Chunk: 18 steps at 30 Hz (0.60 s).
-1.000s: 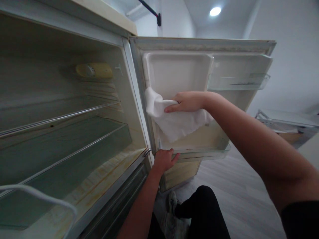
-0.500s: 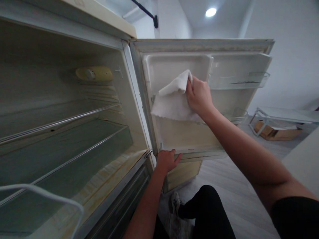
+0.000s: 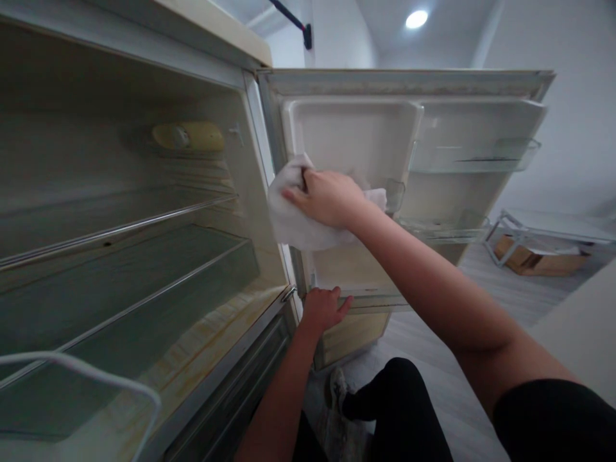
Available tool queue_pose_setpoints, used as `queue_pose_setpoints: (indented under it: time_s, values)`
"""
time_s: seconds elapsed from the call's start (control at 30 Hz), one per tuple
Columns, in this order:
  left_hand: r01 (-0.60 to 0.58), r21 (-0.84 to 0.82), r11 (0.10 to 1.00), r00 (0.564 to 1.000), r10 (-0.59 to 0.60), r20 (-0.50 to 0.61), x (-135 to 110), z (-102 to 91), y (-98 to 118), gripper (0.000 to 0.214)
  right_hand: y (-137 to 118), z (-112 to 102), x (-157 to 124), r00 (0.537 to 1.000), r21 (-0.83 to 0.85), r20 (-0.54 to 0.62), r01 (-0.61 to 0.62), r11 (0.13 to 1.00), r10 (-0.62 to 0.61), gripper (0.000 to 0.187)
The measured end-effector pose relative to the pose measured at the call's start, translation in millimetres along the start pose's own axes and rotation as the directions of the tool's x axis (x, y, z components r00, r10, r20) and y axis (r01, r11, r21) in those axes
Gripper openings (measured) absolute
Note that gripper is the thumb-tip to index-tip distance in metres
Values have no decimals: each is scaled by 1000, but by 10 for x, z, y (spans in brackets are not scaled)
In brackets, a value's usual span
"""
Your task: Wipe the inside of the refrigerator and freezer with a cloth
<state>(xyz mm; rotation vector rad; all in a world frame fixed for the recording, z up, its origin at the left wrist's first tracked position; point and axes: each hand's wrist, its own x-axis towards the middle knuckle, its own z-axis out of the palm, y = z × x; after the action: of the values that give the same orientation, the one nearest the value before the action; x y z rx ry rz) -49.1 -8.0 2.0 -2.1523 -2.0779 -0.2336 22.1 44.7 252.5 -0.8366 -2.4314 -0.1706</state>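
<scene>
A bunched white cloth (image 3: 308,224) is in my right hand (image 3: 332,197), which is closed on it in front of the opened refrigerator door (image 3: 360,131). The cloth hangs over the hinge side of the door's inner panel, and part of it shows beyond my wrist. Lower down, my left hand (image 3: 323,309) grips the door's bottom edge near the hinge, fingers bent over it and thumb sticking out to the right. A clear door shelf (image 3: 471,160) spans the upper right of the panel.
On the left stands the refrigerator compartment, with a glass shelf (image 3: 120,228), a yellowed lamp cover (image 3: 187,136) and a stained floor (image 3: 206,333). A white cable (image 3: 96,378) loops at the lower left. Behind the door, a cardboard box (image 3: 543,256) sits under a low white table (image 3: 563,224).
My right hand has swept left and slightly down with the cloth, toward the hinge side of the door. My left hand stays at the door's bottom edge. The view has shifted slightly.
</scene>
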Motion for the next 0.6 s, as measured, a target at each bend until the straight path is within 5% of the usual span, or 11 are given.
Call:
queue_pose_setpoints:
  time_s: [0.17, 0.33, 0.47, 0.6]
  values:
    - [0, -4, 1000, 1000, 0, -5, 1, 2, -9, 63, 116, -101, 67, 964, 5, 230, 138, 990, -135, 64]
    - [2, 8, 1000, 1000, -2, -22, 2, 23, -14, 64, 447, -264, 61, 913, 76, 385, 118, 990, -138, 54]
    - [0, 14, 1000, 1000, 1, -30, 5, 29, -13, 63, 726, -411, -119, 904, -27, 426, 25, 999, -12, 60]
    - [2, -11, 1000, 1000, -2, -21, 5, 1, 11, 63, 778, -426, -244, 934, -180, 344, -32, 983, 93, 69]
